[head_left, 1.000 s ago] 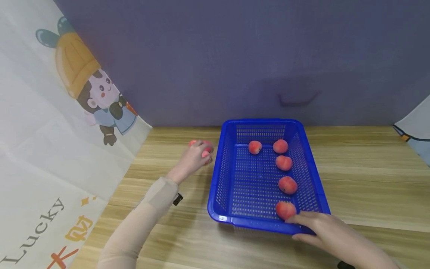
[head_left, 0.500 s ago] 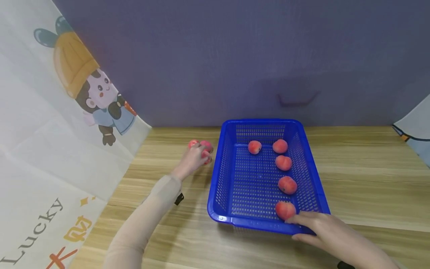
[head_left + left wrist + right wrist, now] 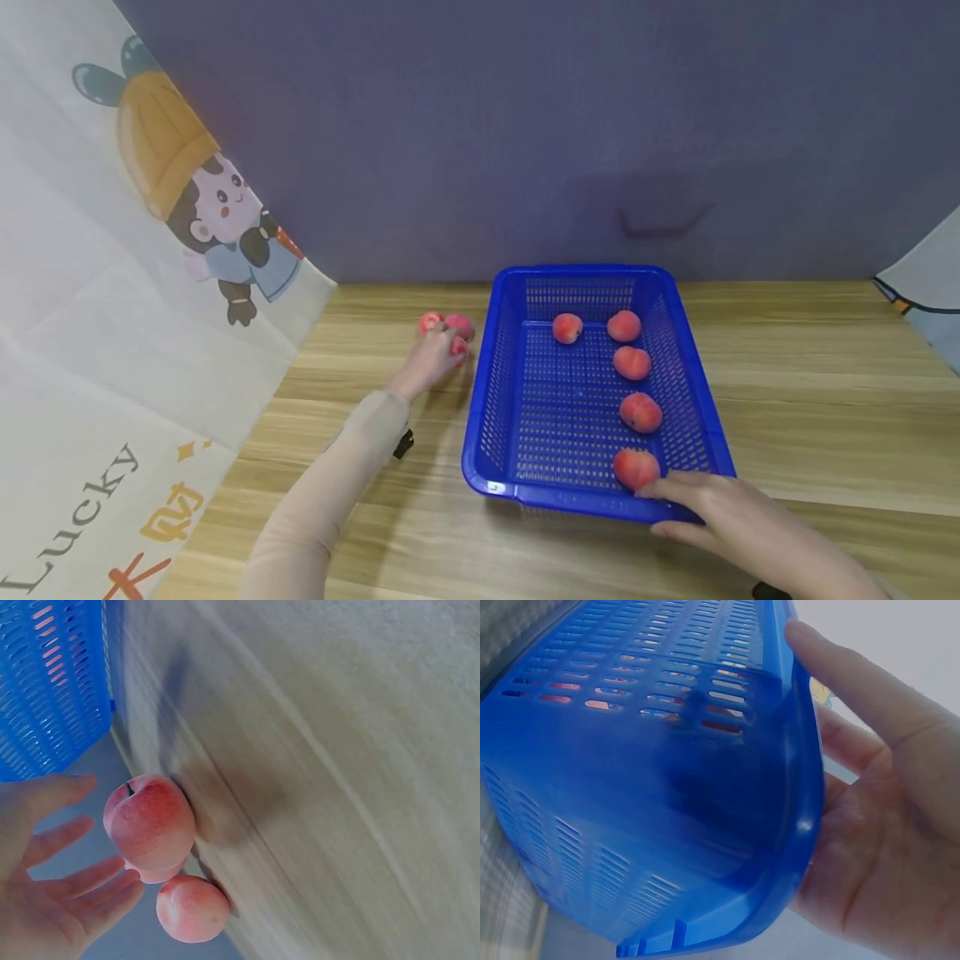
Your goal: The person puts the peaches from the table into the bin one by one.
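Observation:
My left hand [image 3: 431, 358] reaches over a group of three reddish peaches on the table, left of the blue plastic basket [image 3: 480, 392]. In the left wrist view its fingers are spread and loosely bent beside the nearest peach [image 3: 150, 825], the thumb apart from it. A second peach [image 3: 193, 909] lies beyond, and a third is mostly hidden. My right hand [image 3: 723, 508] grips the basket's near right rim [image 3: 806, 787], thumb outside and fingers over the inside. Its fingertips are right by the front peach [image 3: 637, 469] in the basket.
Inside the basket, several peaches stand in a line along the right side, and one peach [image 3: 567, 328] sits at the back left. A dark grey panel [image 3: 450, 150] rises behind the wooden table [image 3: 810, 392]. A printed white cloth [image 3: 150, 350] hangs at the left.
My left hand has shifted slightly down and toward me around the peaches, so more of the back two shows. The right hand keeps its hold on the basket, which stays in place.

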Demonstrator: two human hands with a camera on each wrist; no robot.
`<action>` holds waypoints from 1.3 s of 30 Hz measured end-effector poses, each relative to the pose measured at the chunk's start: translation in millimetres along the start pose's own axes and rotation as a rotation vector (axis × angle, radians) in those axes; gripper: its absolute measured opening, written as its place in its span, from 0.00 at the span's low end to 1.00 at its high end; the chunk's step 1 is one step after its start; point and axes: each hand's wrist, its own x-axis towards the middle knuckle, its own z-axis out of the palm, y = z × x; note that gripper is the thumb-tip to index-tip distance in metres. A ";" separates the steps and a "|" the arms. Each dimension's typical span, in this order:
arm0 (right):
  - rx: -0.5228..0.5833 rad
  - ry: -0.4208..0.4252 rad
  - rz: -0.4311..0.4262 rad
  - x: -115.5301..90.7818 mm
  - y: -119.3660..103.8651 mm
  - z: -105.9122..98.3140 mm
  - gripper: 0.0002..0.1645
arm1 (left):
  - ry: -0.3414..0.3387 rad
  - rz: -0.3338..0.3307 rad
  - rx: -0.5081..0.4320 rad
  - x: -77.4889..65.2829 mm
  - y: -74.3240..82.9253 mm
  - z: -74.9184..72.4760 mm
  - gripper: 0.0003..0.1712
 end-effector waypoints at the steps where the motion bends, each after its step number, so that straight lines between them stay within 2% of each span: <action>1: -0.003 0.005 -0.005 0.0 0.0 0.0 0.17 | -0.006 -0.004 -0.006 0.1 -0.2 0.8 0.19; 13: -0.013 0.019 -0.015 -0.3 -0.1 0.4 0.16 | -0.037 -0.043 0.014 0.0 -1.4 11.3 0.21; 19: -0.003 -0.013 0.016 -0.1 -0.7 -0.1 0.17 | 0.001 -0.026 0.024 -0.6 -2.2 16.9 0.21; 28: -0.046 0.059 -0.035 0.1 0.9 1.7 0.16 | 0.040 0.009 0.024 -0.3 -1.1 18.2 0.19; 35: -0.059 0.100 -0.065 -0.6 1.4 2.1 0.16 | 0.012 -0.008 0.045 0.2 1.1 16.5 0.20; 39: -0.043 0.059 -0.041 -0.4 1.4 2.0 0.16 | -0.015 -0.026 0.048 0.3 1.5 15.4 0.23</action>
